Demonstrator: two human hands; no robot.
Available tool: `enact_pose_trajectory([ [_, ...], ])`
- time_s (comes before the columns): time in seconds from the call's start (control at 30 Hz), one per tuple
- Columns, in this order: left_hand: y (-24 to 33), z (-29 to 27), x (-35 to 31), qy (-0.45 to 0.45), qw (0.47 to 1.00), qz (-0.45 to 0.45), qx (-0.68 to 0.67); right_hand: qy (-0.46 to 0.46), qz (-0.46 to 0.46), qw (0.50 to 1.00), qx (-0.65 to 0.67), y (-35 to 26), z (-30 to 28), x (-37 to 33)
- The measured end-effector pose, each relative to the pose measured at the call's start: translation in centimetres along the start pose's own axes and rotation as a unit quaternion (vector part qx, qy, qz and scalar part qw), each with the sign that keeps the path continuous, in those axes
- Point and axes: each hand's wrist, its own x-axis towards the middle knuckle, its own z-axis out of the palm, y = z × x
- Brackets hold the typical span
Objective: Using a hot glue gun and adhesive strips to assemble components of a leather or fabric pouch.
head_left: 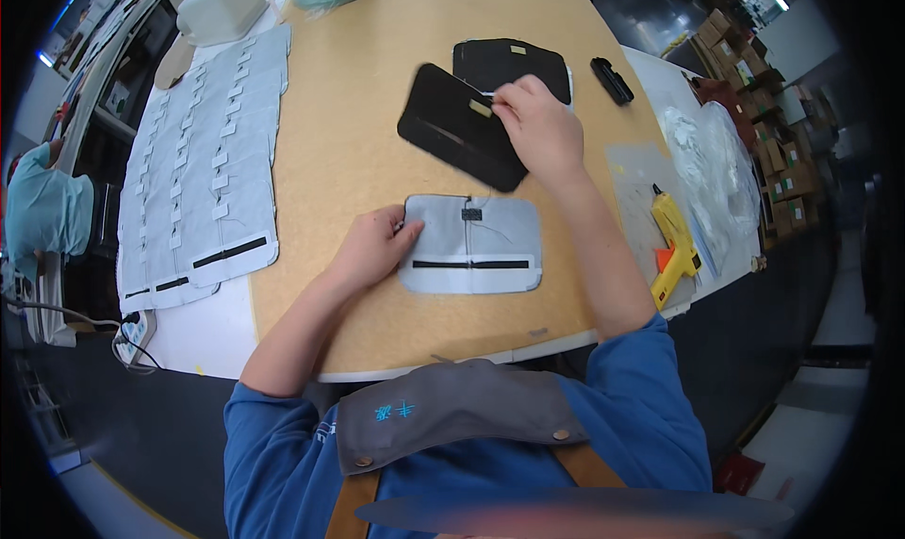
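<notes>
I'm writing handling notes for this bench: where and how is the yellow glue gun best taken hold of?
Probably by the handle, from the near side, with the right hand once free of the black panel it pinches. The yellow glue gun lies on its side, dark nozzle pointing away, handle slanting back toward the person.

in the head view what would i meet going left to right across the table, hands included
Laid-out grey panels with white tabs → left hand → single grey panel → black oblong object → yellow glue gun
</notes>
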Motion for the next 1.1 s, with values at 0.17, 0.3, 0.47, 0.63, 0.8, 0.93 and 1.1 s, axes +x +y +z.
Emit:
enact_pose_trajectory([
  [0.17,-0.2,0.3,0.4,0.123,0.992,0.014,-0.031,0.153,-0.154,0.971,0.101,-2.4,-4.0,-1.5],
  [0.3,-0.2,-0.8,-1.9,-0.003,0.931,-0.112,-0.346,-0.011,-0.05,0.832,0.552,-1.6,-4.2,-5.7],
  [0.47,2.0,2.4,-6.3,-0.19,0.757,-0.212,-0.588,-0.199,-0.015,0.505,0.84,-1.2,0.7,-12.1],
  [0.63,1.7,4.4,-8.3,-0.222,0.833,-0.159,-0.481,-0.241,0.075,0.409,0.877,-2.2,1.2,-15.9],
  [0.8,-0.3,3.9,-8.8,-0.291,0.525,-0.075,-0.796,-0.185,0.007,0.522,0.832,-2.1,0.5,-18.0],
  [0.93,1.6,4.3,-9.9,-0.109,0.867,-0.121,-0.47,-0.247,0.233,0.523,0.782,-1.0,-0.6,-19.6],
  [1.1,0.4,3.1,-10.7,-0.064,0.901,-0.126,-0.41,-0.182,0.427,0.427,0.776,1.6,-2.3,-21.6],
])
